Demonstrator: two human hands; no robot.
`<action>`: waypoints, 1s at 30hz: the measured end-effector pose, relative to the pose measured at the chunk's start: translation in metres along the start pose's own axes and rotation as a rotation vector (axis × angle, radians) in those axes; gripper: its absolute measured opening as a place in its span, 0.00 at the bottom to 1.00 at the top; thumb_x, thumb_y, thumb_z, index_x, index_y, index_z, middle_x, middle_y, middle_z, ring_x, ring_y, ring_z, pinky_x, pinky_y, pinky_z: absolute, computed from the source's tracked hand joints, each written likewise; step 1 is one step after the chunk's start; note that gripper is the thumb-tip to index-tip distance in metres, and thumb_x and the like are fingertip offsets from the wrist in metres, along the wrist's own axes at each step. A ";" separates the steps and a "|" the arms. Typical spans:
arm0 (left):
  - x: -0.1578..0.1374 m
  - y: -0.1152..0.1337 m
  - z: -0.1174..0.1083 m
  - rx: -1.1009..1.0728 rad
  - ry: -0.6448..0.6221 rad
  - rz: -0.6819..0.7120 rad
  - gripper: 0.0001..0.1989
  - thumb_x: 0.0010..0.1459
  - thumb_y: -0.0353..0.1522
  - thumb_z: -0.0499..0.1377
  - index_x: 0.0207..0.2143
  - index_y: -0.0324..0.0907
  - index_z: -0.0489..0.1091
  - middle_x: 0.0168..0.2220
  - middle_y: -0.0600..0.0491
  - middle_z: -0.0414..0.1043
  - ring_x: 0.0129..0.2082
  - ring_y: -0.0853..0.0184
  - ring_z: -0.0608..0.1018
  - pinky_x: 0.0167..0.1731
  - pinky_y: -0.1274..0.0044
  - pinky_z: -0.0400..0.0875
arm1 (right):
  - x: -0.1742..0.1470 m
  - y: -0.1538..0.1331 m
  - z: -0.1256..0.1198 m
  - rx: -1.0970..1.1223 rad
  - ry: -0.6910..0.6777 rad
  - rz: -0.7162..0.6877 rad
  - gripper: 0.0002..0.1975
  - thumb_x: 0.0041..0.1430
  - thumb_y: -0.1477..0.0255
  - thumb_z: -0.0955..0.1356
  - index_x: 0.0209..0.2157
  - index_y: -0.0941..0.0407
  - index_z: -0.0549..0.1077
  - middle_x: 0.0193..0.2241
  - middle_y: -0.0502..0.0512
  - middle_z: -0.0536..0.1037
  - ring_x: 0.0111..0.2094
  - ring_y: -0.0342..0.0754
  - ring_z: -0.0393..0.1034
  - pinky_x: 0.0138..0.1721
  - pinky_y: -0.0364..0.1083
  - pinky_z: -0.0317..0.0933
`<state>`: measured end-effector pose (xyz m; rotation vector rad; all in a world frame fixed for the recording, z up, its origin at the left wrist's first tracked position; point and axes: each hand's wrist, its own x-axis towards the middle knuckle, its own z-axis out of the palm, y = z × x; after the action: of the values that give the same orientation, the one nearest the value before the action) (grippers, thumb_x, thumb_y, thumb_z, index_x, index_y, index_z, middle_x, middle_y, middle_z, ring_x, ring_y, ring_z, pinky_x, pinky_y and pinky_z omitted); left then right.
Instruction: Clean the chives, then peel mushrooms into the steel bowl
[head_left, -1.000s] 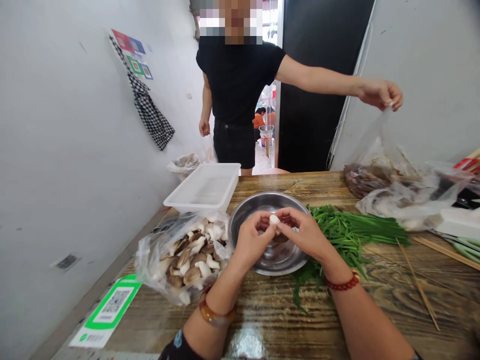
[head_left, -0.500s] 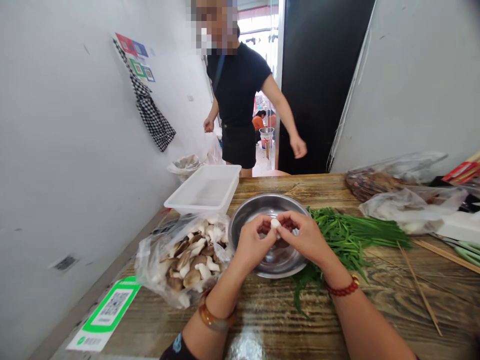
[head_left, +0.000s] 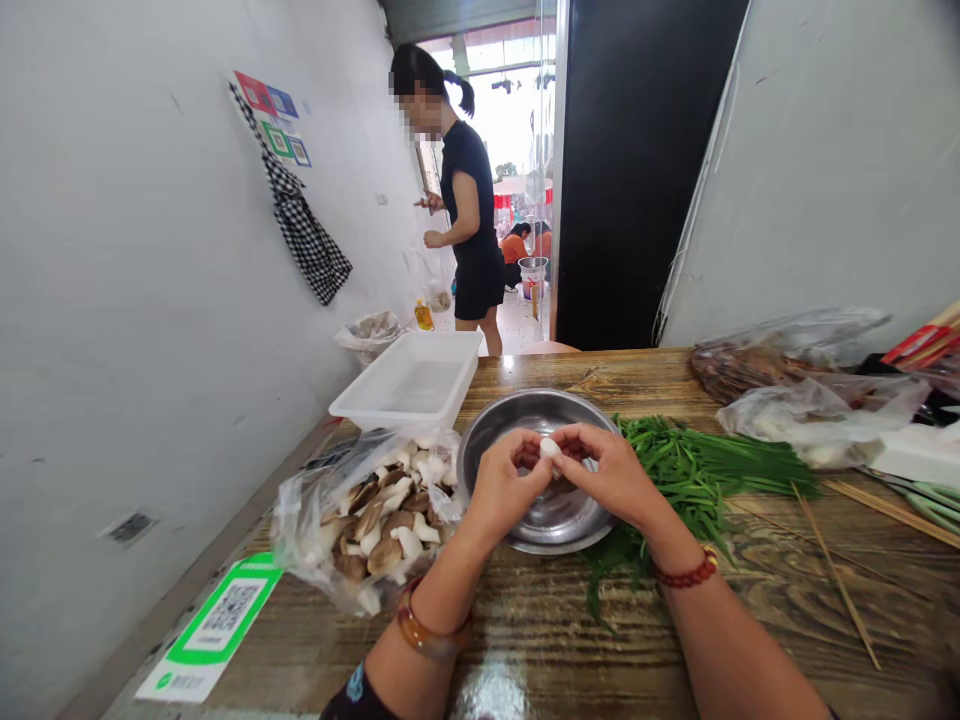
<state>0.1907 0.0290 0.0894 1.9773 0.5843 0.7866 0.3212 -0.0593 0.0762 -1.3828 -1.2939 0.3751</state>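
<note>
Over the steel bowl point(head_left: 480, 410), my left hand point(head_left: 514, 480) and my right hand point(head_left: 600, 470) meet, fingertips closed on a small mushroom point(head_left: 550, 447). Its pale white end shows between the fingers; the rest is mostly hidden by them. To the left of the bowl lies an open clear plastic bag of mushrooms point(head_left: 386, 520) with brown caps and white stems. A bunch of long green leafy chives point(head_left: 697, 460) rests against the bowl's right side, partly behind my right wrist.
A white plastic tub point(head_left: 405, 400) stands behind the mushroom bag. Plastic bags point(head_left: 825, 410), scissors point(head_left: 930, 495) and thin wooden skewers point(head_left: 840, 580) lie on the right of the wooden table point(head_left: 570, 640). Beyond the table a person point(head_left: 472, 200) stands near the doorway.
The person beyond the table has stepped back and turned to the left, arms now bent in front. My hands stay over the bowl with the mushroom, almost unmoved.
</note>
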 end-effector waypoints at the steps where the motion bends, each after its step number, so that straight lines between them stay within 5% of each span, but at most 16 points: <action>1: 0.000 0.000 0.000 0.012 0.002 0.004 0.06 0.50 0.30 0.58 0.32 0.38 0.70 0.28 0.53 0.73 0.27 0.71 0.74 0.31 0.79 0.69 | 0.000 -0.001 0.000 -0.008 -0.004 -0.009 0.08 0.56 0.68 0.68 0.36 0.56 0.75 0.32 0.53 0.79 0.31 0.45 0.71 0.33 0.44 0.67; 18: 0.000 0.001 0.003 0.160 0.024 0.062 0.04 0.47 0.27 0.55 0.24 0.40 0.69 0.23 0.57 0.68 0.24 0.72 0.68 0.27 0.81 0.63 | -0.003 0.006 0.009 -0.280 0.055 -0.205 0.03 0.54 0.76 0.65 0.30 0.54 0.69 0.28 0.51 0.74 0.28 0.45 0.66 0.31 0.44 0.60; 30: 0.000 0.006 -0.002 0.180 0.013 0.116 0.04 0.50 0.29 0.58 0.29 0.40 0.74 0.26 0.55 0.70 0.26 0.72 0.69 0.26 0.81 0.63 | -0.002 0.004 0.006 -0.297 0.103 -0.182 0.05 0.53 0.78 0.65 0.31 0.54 0.68 0.26 0.50 0.72 0.28 0.45 0.66 0.31 0.45 0.60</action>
<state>0.1901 0.0272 0.0948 2.1887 0.5693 0.8434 0.3171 -0.0570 0.0701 -1.4934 -1.4166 -0.0148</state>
